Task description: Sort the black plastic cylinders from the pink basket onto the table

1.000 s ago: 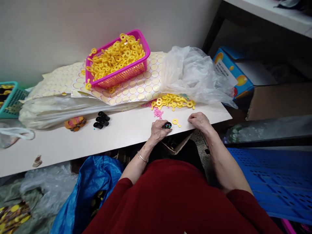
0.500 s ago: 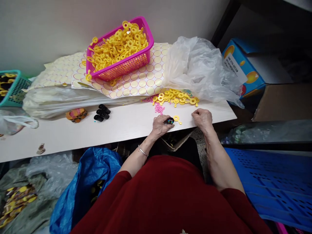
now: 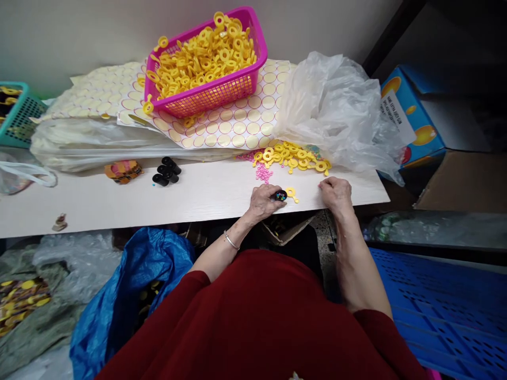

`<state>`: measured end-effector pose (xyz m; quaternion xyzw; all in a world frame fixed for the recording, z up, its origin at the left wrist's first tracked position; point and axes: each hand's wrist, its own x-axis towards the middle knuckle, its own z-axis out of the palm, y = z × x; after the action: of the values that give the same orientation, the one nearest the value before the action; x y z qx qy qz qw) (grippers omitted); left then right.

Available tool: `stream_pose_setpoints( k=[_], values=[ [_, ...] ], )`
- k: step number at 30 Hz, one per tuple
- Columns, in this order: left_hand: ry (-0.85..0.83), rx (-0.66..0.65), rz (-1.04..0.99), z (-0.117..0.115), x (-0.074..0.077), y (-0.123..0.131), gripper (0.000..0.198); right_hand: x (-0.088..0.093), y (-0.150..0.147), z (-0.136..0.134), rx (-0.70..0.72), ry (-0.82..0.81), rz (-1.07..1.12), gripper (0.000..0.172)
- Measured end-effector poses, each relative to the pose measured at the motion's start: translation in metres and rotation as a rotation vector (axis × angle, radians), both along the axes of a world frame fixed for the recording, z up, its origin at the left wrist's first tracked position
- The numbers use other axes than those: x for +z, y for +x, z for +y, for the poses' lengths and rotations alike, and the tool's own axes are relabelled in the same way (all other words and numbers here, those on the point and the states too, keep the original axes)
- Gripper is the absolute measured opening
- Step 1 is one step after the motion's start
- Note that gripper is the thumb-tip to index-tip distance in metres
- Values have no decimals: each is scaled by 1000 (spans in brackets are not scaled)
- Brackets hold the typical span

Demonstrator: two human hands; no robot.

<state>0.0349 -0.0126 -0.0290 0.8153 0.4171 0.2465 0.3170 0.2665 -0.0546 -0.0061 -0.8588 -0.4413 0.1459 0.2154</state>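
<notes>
Along the front edge of the long white tabletop, toward its right end, holding between thumb and fingers of the left hand a short black plastic cylinder with small multicoloured bits in its round open end. Just right of that end, see a flat yellow plastic ring with a short knobbed handle; cannot tell if touching. Resting the right hand, curled narrow, toward the right front corner, well apart from the ring; cannot tell of anything pinched in its fingers. Nearer the back edge, see a loose pile of yellow rings, with tiny pink bits beside it. Farther left, see a cluster of black cylinders near a stack of orange-and-pink pieces. Along the back edge, see a magenta plastic basket heaped with more such rings, set on white sheets of round pale-yellow stickers.
</notes>
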Motion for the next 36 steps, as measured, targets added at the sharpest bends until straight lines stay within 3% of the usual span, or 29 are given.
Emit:
stream_pose_setpoints(
  k=[6,10,13,15,22,28,31,36],
  values=[
    [-17,4,14,0,1,2,36,-1,-18,-10,107,164,-117,14],
    [-8,-2,60,-3,6,2,34,12,-47,-12,384,357,11,12],
    [6,3,94,-5,10,1,26,22,-69,-13,580,355,110,11],
    [11,-6,107,-6,12,1,23,25,-78,-13,637,312,84,12],
    [24,-26,89,-6,7,1,22,33,-82,-11,683,118,-117,20],
    [-3,-25,72,-6,8,1,22,38,-86,-9,745,78,-207,25],
    [-8,-19,70,-6,9,1,22,39,-85,-8,743,86,-140,25],
    [-10,-23,71,-5,11,0,24,32,-76,-11,655,228,198,15]
  ],
)
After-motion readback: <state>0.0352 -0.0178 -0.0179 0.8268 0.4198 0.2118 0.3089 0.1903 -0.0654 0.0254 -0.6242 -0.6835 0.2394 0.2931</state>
